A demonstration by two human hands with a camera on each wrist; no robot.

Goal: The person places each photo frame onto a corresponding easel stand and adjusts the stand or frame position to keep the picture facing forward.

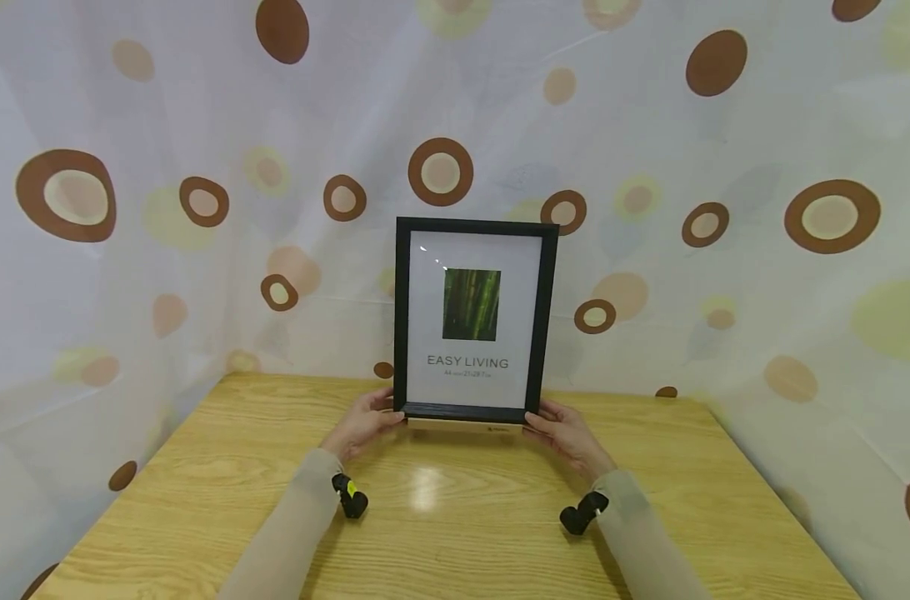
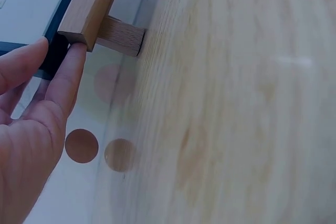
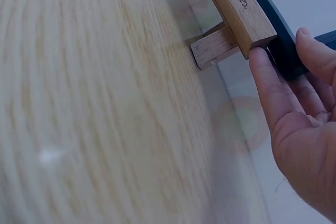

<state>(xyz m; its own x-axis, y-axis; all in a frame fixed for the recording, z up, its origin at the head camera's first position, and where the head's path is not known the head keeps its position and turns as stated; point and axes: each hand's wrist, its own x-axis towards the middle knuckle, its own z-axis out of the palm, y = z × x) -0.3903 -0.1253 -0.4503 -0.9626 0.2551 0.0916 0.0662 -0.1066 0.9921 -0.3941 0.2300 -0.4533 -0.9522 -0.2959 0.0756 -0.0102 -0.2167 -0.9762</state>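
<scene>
A black picture frame (image 1: 474,317) stands nearly upright at the back of the table, with a green bamboo print and the words "EASY LIVING" inside. Its bottom edge sits against a light wooden stand (image 1: 462,427), whose front bar carries a small logo in the right wrist view. My left hand (image 1: 361,423) holds the lower left corner, thumb in front, with a fingertip at the end of the wooden bar (image 2: 92,14). At the lower right corner, my right hand (image 1: 567,433) grips in the same way, one fingertip under the bar's end (image 3: 239,14).
The wooden table (image 1: 455,533) reaches back to a pale curtain (image 1: 335,100) with brown and yellow circles, which hangs close behind the frame and along both sides. Each wrist wears a small black camera (image 1: 352,500).
</scene>
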